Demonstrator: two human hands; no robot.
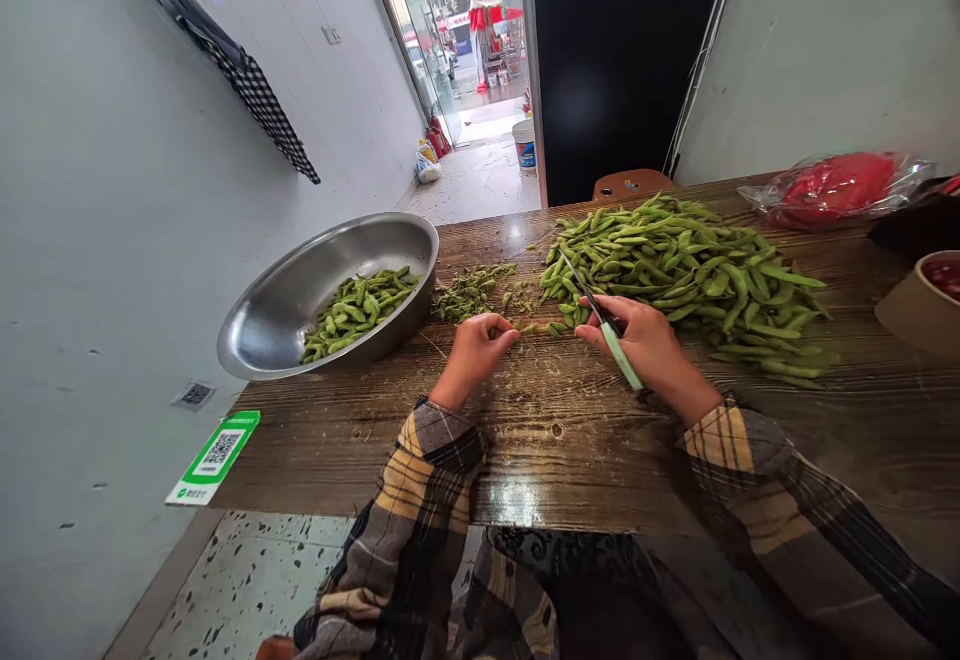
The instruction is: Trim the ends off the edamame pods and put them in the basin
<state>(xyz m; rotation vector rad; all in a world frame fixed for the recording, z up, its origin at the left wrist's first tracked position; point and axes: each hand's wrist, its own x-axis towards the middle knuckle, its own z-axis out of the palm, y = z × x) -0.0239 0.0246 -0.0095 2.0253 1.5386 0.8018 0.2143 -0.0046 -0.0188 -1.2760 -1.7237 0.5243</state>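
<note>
My right hand (643, 340) is closed around a pair of scissors (621, 355) with a pale green handle. Their dark, narrow blades point forward and left, to the near edge of a big heap of green edamame pods (682, 260). The fingertips of my left hand (480, 345) are pinched together, and a small edamame pod (528, 328) seems to stick out to their right. Just beyond that hand lies a small pile of trimmed bits (476, 290). To the left, a tilted steel basin (262, 325) holds more edamame pods (360, 308).
The wooden table (337, 460) has scraps scattered across its middle. A green QR-code card (217, 458) sits at its left corner. On the right are a red item in clear plastic (840, 190) and a paper bowl (919, 310). An open doorway lies beyond.
</note>
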